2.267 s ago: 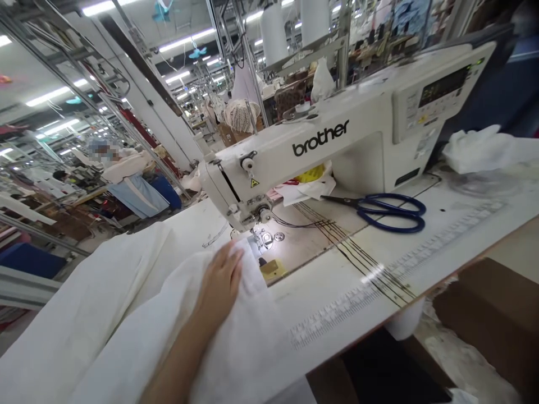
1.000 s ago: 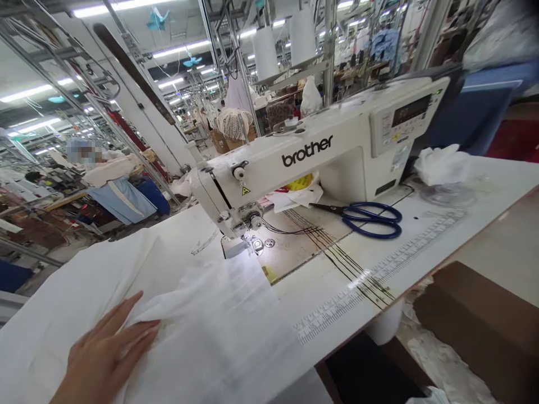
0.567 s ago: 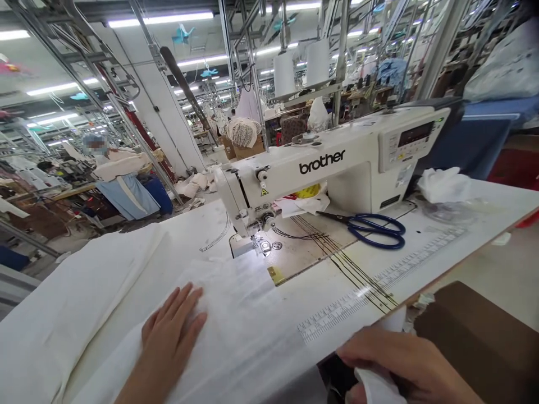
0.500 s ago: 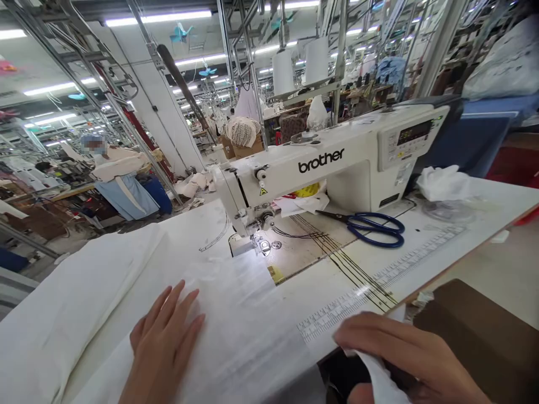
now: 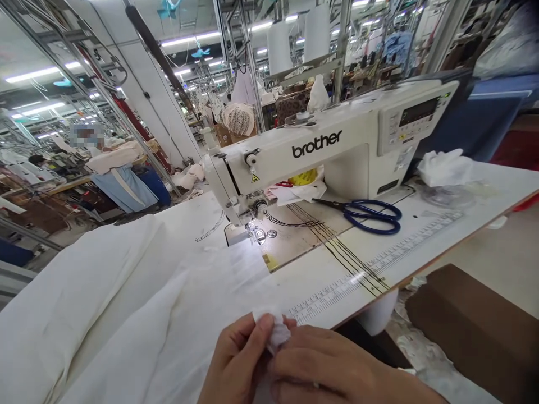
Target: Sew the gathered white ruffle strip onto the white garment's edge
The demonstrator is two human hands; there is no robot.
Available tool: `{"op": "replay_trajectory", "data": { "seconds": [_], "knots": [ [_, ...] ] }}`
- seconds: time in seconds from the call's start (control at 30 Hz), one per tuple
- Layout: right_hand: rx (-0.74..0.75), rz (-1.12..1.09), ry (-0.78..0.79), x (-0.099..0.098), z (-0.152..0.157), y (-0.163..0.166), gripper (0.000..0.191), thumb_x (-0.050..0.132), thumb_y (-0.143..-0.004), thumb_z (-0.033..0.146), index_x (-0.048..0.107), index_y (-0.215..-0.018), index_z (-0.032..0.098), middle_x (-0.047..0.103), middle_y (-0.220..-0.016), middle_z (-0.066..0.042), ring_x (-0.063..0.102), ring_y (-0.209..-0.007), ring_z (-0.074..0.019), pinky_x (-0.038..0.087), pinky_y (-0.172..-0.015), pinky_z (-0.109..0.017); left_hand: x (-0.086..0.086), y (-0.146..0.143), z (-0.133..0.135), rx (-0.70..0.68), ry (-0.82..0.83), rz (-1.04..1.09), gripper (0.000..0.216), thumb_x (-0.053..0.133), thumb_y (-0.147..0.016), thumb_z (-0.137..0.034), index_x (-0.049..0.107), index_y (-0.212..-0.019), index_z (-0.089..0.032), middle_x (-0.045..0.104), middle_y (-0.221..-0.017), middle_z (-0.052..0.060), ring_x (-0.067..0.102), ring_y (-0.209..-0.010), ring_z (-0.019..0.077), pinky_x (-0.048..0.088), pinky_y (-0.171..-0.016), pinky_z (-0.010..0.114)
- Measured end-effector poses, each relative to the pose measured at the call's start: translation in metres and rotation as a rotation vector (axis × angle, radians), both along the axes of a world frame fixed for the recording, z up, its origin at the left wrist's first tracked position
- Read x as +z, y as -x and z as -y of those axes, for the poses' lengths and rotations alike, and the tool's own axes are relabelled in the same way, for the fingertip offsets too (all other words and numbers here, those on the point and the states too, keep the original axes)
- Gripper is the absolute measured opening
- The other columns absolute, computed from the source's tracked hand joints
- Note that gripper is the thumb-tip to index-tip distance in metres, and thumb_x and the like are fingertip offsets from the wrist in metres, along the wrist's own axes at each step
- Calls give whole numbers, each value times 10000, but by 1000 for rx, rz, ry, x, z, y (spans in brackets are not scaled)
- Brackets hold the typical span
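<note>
Both hands meet low, over the near edge of the table (image 5: 421, 221). Left hand (image 5: 236, 359): grasping, thumb laid on top of a gathered bit of white cloth (image 5: 281, 336). Right hand (image 5: 322, 365): curled onto the same bit from the other side; its fingertips are partly hidden, so how firmly it grips I cannot tell. The two-sided pinch probably keeps the layers aligned and lets the fingers feel the edge.

Spread white fabric (image 5: 122, 336) covers the tabletop to the left of the hands, in loose folds. Likely laid there so the bulk is supported and does not drag. Whether it joins the gathered bit is unclear.

Ahead of the hands, the sewing machine (image 5: 349, 132), lamp lit at the needle; the fabric's far edge lies just beside the lit spot. Beyond the hands and to their right, blue-handled scissors (image 5: 346, 208), handles toward the right, presumably parked for an easy right-hand pickup. Ruler markings (image 5: 337, 297) run from just beyond the right hand along the table's front, seemingly for measuring without leaving the seat.
</note>
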State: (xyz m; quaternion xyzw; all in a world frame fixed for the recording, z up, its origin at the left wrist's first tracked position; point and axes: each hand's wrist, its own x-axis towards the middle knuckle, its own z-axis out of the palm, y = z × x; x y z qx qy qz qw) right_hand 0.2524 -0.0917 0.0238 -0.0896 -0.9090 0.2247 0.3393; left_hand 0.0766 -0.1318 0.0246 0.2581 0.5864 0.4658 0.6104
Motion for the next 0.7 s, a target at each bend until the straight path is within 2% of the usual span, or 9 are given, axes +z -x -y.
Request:
{"op": "replay_trajectory", "data": {
  "seconds": [0.13, 0.27, 0.37, 0.4, 0.47, 0.53, 0.63, 0.7],
  "knots": [
    [-59, -115, -78, -4, -2, -5, 298, 349, -1052, 216, 626, -1013, 114, 660, -1100, -81, 553, -1115, -155, 409, -1048, -263, 6, 6, -11, -38, -56, -84, 381, 789, -651, -517, 723, -742, -153, 742, -762, 90, 662, -691, 190, 536, -677, 280],
    [-150, -176, -54, -20, -4, -3, 221, 427, -1032, 240, 618, -1102, 153, 680, -1080, -65, 595, -1004, -167, 488, -920, -269, 15, 8, -14, 62, -16, -74, 381, 840, -586, -483, 672, -675, -153, 721, -673, 60, 582, -558, 112, 465, -534, 190],
    [-190, -316, -130, -28, -4, -2, 275, 349, -1053, 245, 610, -1070, 160, 693, -990, -58, 621, -865, -149, 515, -803, -246, 19, 7, -14, 82, -5, -110, 420, 853, -556, -486, 697, -770, -160, 720, -672, 51, 581, -559, 105, 449, -521, 174],
    [-188, -305, -127, -28, -3, -3, 276, 342, -1052, 237, 606, -1076, 160, 691, -998, -63, 622, -860, -151, 517, -790, -245, 20, 7, -14, 84, -11, -128, 441, 852, -552, -490, 707, -806, -161, 721, -677, 51, 586, -569, 109, 450, -524, 174],
    [-157, -137, -45, -25, -2, -8, 227, 390, -1029, 205, 597, -1114, 165, 680, -1065, -79, 618, -907, -166, 516, -811, -263, 21, 7, -14, 87, -21, -160, 475, 848, -548, -504, 719, -851, -161, 718, -676, 50, 593, -591, 117, 453, -529, 176],
    [-146, -14, 24, -20, 0, -12, 210, 427, -1007, 176, 592, -1137, 170, 669, -1102, -88, 609, -930, -178, 515, -827, -284, 21, 8, -16, 78, -26, -183, 469, 840, -554, -513, 723, -832, -155, 708, -661, 45, 586, -599, 117, 455, -533, 176],
    [-161, -162, -32, -20, -1, -14, 236, 386, -1028, 225, 598, -1116, 166, 679, -999, -77, 602, -806, -168, 520, -732, -277, 21, 11, -18, 45, -34, -224, 421, 821, -588, -509, 707, -745, -136, 681, -631, 34, 561, -585, 103, 447, -528, 168],
    [-147, -159, -27, -21, -3, -15, 263, 362, -1041, 253, 599, -1108, 161, 675, -951, -69, 594, -776, -165, 509, -721, -280, 20, 13, -20, 33, -47, -260, 404, 807, -611, -504, 701, -728, -132, 655, -610, 21, 548, -578, 99, 447, -530, 171]
  ]
}}
